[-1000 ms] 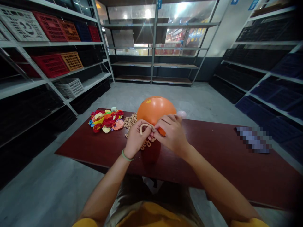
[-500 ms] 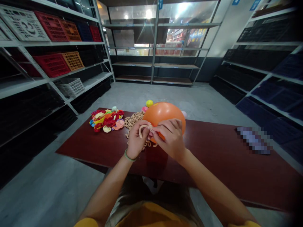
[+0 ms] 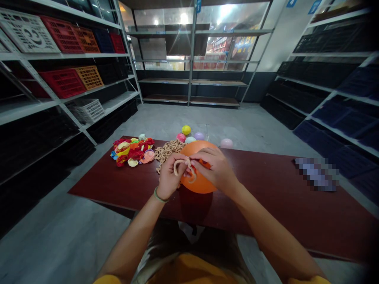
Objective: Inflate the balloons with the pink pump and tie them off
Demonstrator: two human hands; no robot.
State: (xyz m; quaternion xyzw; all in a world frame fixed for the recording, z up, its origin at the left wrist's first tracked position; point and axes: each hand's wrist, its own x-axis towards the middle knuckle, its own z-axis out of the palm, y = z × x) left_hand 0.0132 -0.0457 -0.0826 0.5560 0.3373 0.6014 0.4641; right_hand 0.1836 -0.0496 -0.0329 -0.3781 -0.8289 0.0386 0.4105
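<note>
An inflated orange balloon [image 3: 200,184] sits low over the dark red table [image 3: 266,197], right under my hands. My left hand [image 3: 169,177] is closed and pinches a tan rubber band [image 3: 177,165] at the balloon's neck. From the right, my right hand [image 3: 214,167] lies over the top of the balloon with its fingers curled on the neck. The neck itself is hidden by my fingers.
A heap of tan rubber bands [image 3: 167,151] and a pile of flat coloured balloons [image 3: 132,151] lie at the table's far left. Several small inflated balloons [image 3: 186,130] rest on the floor behind the table. Shelves with crates [image 3: 63,81] line both sides.
The orange balloon has come down from in front of my hands to beneath them. The small balloons on the floor behind it now show. Both hands stayed at the neck.
</note>
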